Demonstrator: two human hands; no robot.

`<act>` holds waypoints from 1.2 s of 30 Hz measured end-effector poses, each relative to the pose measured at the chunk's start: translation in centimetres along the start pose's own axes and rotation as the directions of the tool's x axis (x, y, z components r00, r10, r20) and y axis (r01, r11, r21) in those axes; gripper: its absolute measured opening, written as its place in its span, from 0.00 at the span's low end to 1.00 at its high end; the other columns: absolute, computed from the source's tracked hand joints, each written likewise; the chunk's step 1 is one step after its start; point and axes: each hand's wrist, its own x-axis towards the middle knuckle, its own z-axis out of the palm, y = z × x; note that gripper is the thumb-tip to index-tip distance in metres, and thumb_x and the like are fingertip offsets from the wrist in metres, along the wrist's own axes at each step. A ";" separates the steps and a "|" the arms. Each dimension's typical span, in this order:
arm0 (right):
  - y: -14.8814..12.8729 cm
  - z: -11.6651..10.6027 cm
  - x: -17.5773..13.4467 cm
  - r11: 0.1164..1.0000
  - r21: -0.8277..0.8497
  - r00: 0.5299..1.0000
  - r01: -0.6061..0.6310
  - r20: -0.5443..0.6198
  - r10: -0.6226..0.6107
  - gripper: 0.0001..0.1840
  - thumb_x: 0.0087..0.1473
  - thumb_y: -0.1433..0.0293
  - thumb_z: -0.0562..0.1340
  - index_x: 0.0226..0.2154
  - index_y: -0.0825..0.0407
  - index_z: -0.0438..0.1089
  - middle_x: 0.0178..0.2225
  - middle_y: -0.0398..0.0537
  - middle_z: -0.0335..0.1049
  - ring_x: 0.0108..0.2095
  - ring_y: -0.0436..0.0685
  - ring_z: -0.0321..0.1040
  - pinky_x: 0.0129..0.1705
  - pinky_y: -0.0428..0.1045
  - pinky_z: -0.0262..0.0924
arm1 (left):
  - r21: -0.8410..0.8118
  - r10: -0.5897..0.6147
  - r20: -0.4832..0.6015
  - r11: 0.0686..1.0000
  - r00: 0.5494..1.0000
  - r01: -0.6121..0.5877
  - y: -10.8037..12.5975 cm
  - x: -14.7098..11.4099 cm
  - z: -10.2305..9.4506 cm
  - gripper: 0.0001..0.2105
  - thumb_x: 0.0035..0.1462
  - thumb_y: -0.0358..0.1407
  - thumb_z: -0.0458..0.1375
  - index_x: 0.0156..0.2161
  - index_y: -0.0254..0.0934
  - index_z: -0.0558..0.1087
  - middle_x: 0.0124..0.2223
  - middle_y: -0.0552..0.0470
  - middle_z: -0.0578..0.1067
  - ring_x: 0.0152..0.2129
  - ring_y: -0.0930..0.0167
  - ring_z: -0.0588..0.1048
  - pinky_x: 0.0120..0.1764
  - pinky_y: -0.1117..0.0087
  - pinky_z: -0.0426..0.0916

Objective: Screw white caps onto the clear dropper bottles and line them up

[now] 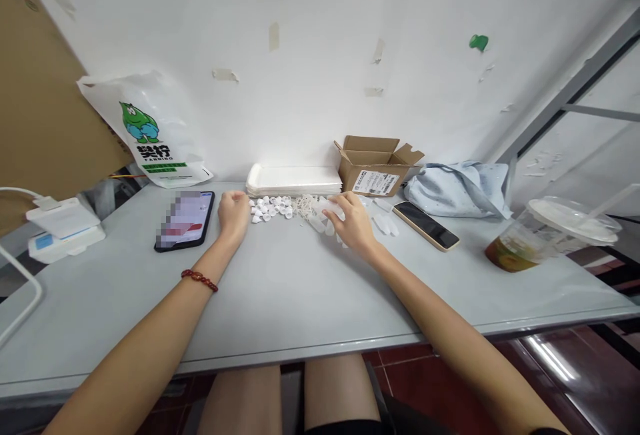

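Observation:
My left hand [234, 215] rests on the table in a closed curl, at the left end of a pile of small white caps [273, 208]. Whatever its fingers may hold is hidden. Over a cluster of translucent plastic pieces [384, 223], my right hand [351, 223] has its thumb and fingers around one translucent piece [327, 207]. Between the caps and that hand lies a small heap of thin, pale loops [303, 207]. Behind the caps is a stack of long white paper-like sheets or envelopes [295, 178].
An open cardboard box [373, 168] stands by the wall, near a light blue cloth [457, 188]. One phone [427, 225] lies right, another [186, 220] left. A lidded drink cup [545, 235] leans at right. White chargers [65, 228] and a plastic bag [150, 131] are left.

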 end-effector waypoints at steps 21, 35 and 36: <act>0.1 0.4 0.1 0.998 0.022 0.998 0.052 -0.017 -0.052 0.12 0.57 0.68 0.59 0.44 0.51 0.71 0.40 0.53 0.67 0.43 0.59 0.65 0.42 0.53 0.63 | 0.030 0.658 0.536 0.611 0.529 -0.791 2.6 -5.9 2.8 0.24 0.50 0.22 0.46 0.53 0.31 0.67 0.56 0.42 0.67 0.59 0.58 0.54 0.59 0.51 0.56; -0.3 0.3 0.1 0.988 0.157 0.999 0.013 0.029 -0.017 0.13 0.54 0.70 0.61 0.43 0.53 0.72 0.38 0.52 0.68 0.40 0.57 0.66 0.37 0.50 0.63 | -0.304 0.338 0.438 0.928 0.833 -0.216 4.6 -4.9 1.1 0.32 0.46 0.28 0.49 0.60 0.35 0.62 0.64 0.48 0.59 0.60 0.62 0.58 0.54 0.61 0.65; -0.5 0.2 0.1 0.982 0.189 0.999 -0.001 0.037 -0.006 0.13 0.53 0.70 0.62 0.42 0.53 0.72 0.37 0.52 0.69 0.39 0.56 0.66 0.36 0.49 0.63 | -0.322 0.337 0.438 0.924 0.834 -0.204 4.7 -4.9 1.0 0.32 0.46 0.28 0.49 0.60 0.35 0.61 0.65 0.48 0.58 0.60 0.62 0.57 0.53 0.61 0.65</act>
